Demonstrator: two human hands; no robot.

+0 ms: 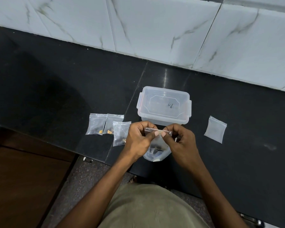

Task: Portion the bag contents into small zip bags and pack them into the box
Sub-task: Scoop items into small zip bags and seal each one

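A zip bag with small dark pieces inside is held just in front of the lidded box, its strip pinched between the left hand and the right hand. If the strip is pressed unevenly, a gap may be left and pieces spilled onto the counter.

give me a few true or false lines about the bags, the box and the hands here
1. Both hands, left hand and right hand, pinch the top of one zip bag. True.
2. The plastic box has its lid off. False: the lid is on.
3. Three small filled bags lie left of the box. True.
4. The lone bag right of the box holds orange pieces. False: it looks empty.
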